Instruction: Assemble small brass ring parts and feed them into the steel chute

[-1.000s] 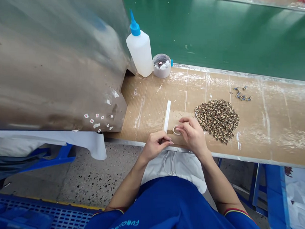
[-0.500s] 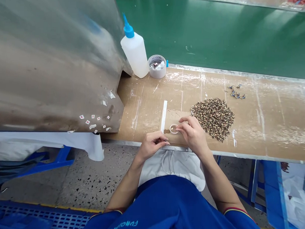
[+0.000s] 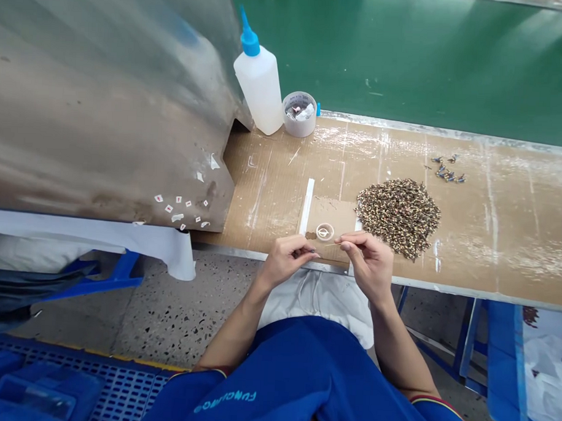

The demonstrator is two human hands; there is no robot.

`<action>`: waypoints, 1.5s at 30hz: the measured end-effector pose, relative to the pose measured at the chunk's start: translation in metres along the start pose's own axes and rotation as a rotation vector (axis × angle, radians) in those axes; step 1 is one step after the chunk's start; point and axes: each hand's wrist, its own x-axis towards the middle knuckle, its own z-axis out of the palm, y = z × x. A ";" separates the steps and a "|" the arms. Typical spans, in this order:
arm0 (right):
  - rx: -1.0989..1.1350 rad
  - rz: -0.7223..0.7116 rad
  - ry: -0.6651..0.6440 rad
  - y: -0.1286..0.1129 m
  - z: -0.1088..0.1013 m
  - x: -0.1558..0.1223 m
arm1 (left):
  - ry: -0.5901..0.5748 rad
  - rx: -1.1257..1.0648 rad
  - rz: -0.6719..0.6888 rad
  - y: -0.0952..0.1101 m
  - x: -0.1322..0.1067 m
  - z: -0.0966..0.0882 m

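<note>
Both hands hover at the near edge of the cardboard-covered bench [image 3: 493,205]. My left hand [image 3: 286,260] is pinched shut on a tiny dark part I cannot make out. My right hand [image 3: 369,259] is pinched on a thin stick whose tip points left toward the left fingers. Just beyond the fingers a small clear ring-shaped cap [image 3: 325,232] lies on a loose cardboard piece [image 3: 329,215]. A heap of small brown and gold parts [image 3: 398,213] sits to the right of it.
A white squeeze bottle with a blue nozzle [image 3: 260,81] and a small round tub [image 3: 299,113] stand at the back. A white strip [image 3: 306,205] lies left of the cap. A metal housing [image 3: 105,100] fills the left; a green belt [image 3: 406,55] runs behind. A few loose parts [image 3: 446,170] lie far right.
My right hand has drawn back from the clear cap toward me and now holds a thin stick near the left fingers. The cap lies uncovered on the cardboard.
</note>
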 end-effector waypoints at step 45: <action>-0.066 -0.093 0.073 0.005 0.005 0.004 | -0.053 0.002 0.036 -0.002 -0.003 0.001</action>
